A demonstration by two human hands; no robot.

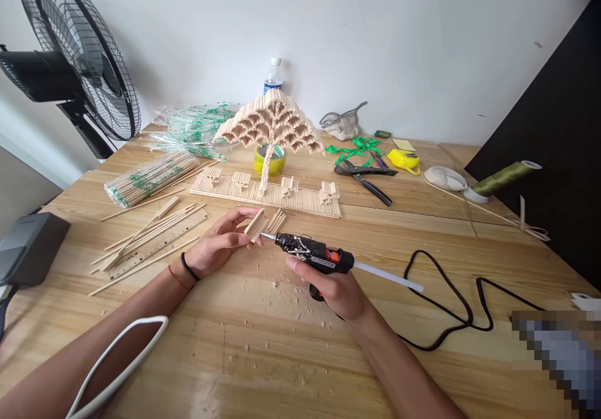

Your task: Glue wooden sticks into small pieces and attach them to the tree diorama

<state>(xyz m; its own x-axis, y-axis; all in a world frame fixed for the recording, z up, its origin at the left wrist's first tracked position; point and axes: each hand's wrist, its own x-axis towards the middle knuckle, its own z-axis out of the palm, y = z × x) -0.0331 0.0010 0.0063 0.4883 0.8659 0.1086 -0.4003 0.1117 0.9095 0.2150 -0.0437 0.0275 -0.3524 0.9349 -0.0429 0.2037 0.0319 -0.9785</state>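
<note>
Between the thumb and fingers of my left hand (225,234) is a small panel of wooden sticks (256,225), held tilted above the table. My right hand (335,284) is wrapped round a black glue gun (314,253), whose metal nozzle points left and touches or nearly touches the panel. A white glue stick (389,275) sticks out of the gun's back end. Several short sticks (277,221) lie just behind the nozzle. Beyond both hands stands a model of wooden sticks, with a fan-shaped canopy (272,121) on a post over a flat slatted base (305,201) bearing small seat-like pieces.
Loose sticks and a clear ruler (159,247) lie at left, near bagged sticks (150,178). A fan (79,56) stands at far left. Behind are yellow tape (270,161), pliers (364,178), a yellow tape measure (404,161) and a thread spool (504,180). A black cord (464,319) loops at right.
</note>
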